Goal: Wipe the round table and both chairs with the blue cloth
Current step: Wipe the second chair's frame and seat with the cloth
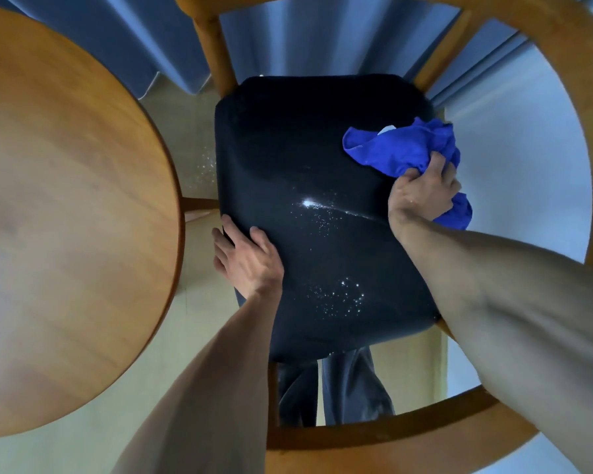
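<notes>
A chair with a dark padded seat (288, 159) and a curved wooden frame (425, 436) fills the middle of the head view. White specks and a thin streak (326, 206) lie on the seat. My right hand (421, 193) grips the crumpled blue cloth (404, 148) at the seat's right edge. My left hand (247, 258) rests on the seat's left edge, fingers over the rim. The round wooden table (65, 217) stands to the left, close to the chair.
Blue-grey curtains (144, 39) hang behind the chair and table. A pale wall (514, 172) lies to the right. Light flooring (192, 138) with some white specks shows between table and chair. Dark trouser legs (343, 388) show below the seat.
</notes>
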Motion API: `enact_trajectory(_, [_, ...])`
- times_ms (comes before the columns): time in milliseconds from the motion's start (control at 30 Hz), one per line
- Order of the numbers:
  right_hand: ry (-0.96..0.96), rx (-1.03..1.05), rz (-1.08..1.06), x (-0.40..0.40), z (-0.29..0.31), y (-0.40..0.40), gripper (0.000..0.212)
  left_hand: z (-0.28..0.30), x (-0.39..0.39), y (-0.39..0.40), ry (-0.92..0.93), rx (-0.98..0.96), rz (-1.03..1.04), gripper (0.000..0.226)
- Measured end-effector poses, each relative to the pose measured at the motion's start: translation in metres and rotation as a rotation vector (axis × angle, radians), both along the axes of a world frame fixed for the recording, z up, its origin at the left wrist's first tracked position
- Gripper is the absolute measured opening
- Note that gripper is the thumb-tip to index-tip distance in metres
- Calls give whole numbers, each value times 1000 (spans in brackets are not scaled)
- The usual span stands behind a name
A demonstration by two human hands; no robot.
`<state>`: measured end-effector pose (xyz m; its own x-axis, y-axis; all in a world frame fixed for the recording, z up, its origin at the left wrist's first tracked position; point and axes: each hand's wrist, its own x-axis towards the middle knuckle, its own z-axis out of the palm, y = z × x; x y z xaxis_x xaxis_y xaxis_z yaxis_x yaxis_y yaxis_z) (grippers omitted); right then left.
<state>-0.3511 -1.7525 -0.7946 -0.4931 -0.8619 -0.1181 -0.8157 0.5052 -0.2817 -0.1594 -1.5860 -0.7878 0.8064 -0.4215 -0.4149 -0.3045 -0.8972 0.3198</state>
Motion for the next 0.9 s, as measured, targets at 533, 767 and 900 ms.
enact_trajectory(533, [-87,43,845,171,28,104,47,10,11,33,112,51,227,47])
enact_trajectory(767, [-99,66,1011,166,23,104,50,16,9,40,75,57,200,48])
enact_trajectory(900, [-31,-11,944,110,14,93,53,20,-4,18,20,60,87,53])
